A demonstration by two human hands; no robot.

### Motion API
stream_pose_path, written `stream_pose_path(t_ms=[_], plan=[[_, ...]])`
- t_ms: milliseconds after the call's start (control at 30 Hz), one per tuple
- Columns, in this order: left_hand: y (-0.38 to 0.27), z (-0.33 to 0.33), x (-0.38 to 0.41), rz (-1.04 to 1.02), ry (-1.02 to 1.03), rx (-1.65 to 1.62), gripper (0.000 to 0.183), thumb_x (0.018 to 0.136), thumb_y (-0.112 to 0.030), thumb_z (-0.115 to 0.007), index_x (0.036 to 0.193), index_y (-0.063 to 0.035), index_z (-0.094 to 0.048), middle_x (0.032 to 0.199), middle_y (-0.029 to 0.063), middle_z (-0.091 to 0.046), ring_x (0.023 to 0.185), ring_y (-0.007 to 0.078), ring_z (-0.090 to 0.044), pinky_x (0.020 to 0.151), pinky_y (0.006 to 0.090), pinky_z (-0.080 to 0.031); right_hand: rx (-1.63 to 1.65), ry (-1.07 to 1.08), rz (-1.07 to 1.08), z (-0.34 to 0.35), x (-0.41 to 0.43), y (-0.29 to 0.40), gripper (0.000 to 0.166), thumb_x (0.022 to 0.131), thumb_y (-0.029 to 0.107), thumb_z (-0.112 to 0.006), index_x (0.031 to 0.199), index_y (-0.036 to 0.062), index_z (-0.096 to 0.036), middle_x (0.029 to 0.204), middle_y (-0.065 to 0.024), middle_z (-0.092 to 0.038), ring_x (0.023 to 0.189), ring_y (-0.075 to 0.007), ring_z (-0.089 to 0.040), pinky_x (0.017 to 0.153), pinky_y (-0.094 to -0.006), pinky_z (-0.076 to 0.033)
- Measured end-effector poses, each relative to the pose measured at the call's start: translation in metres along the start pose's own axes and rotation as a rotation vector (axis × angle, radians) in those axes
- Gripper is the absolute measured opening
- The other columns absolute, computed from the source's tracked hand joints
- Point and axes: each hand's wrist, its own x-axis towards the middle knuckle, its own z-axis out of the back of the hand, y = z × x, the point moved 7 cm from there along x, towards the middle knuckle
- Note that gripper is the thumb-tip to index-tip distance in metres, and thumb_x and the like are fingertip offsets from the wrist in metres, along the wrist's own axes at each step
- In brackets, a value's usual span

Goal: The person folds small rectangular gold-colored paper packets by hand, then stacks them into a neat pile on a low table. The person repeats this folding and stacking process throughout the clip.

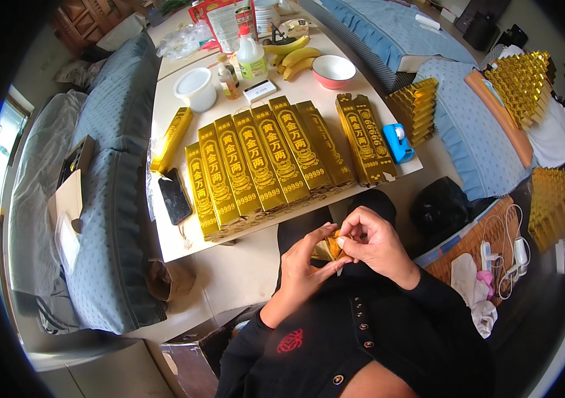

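Observation:
A small piece of folded gold foil paper (331, 247) is held in front of my body, below the table's near edge. My left hand (305, 258) grips it from the left between thumb and fingers. The thumb and fingertips of my right hand (374, 244) pinch its upper right end. Beyond my hands, long gold printed paper boxes (257, 166) lie side by side on the table. Flat gold printed sheets (366, 139) are stacked to their right, beside a blue tape dispenser (398, 143). Another gold box (172, 139) lies at the left.
On the table (173, 248) are a black phone (175, 196), a white tub (195, 89), bottles, bananas (297, 59) and a red-and-white bowl (333, 72). Folded gold paper stacks (558, 206) stand at the right. A power strip (520, 251) with cables lies on a woven mat.

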Motion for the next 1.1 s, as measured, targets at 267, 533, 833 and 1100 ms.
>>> stream_pose_path(t_ms=[267,533,833,1100], plan=[[-0.0029,-0.0026,0.0032,-0.034,-0.002,0.013,0.062,0.072,-0.020,-0.092,0.123,0.0011,-0.062,0.123,0.0169,-0.071,0.114,0.0330,-0.070,0.095,0.0395,-0.057,-0.134,-0.029,0.050,0.0039,-0.0003,0.0049,0.015,0.084,-0.006,-0.071,0.084,0.0008,-0.057,0.084,-0.0012,-0.050,0.064,-0.0058,-0.047,0.056,-0.0237,-0.043],[-0.0029,-0.0004,0.0035,-0.039,0.006,0.037,0.065,0.071,-0.020,-0.092,0.124,0.0014,-0.062,0.125,0.0167,-0.071,0.114,0.0321,-0.070,0.095,0.0390,-0.057,-0.159,-0.005,0.059,0.0046,0.0027,0.0040,0.016,0.084,-0.004,-0.072,0.081,0.0010,-0.058,0.081,-0.0015,-0.050,0.064,-0.0063,-0.048,0.054,-0.0247,-0.043],[-0.0023,0.0005,0.0026,-0.047,-0.010,0.048,0.067,0.071,-0.023,-0.092,0.127,0.0007,-0.063,0.124,0.0163,-0.071,0.112,0.0310,-0.071,0.094,0.0386,-0.057,-0.099,0.050,0.015,0.0033,0.0041,0.0015,0.015,0.086,-0.005,-0.071,0.081,0.0000,-0.057,0.082,-0.0015,-0.050,0.063,-0.0054,-0.052,0.053,-0.0247,-0.047],[-0.0032,0.0011,0.0023,-0.059,-0.015,0.052,0.068,0.071,-0.023,-0.092,0.127,0.0010,-0.062,0.124,0.0163,-0.071,0.110,0.0312,-0.071,0.093,0.0384,-0.058,-0.114,0.081,-0.008,0.0008,0.0059,0.0091,0.015,0.087,-0.005,-0.069,0.082,-0.0007,-0.056,0.082,-0.0026,-0.053,0.064,-0.0060,-0.053,0.054,-0.0253,-0.048]])
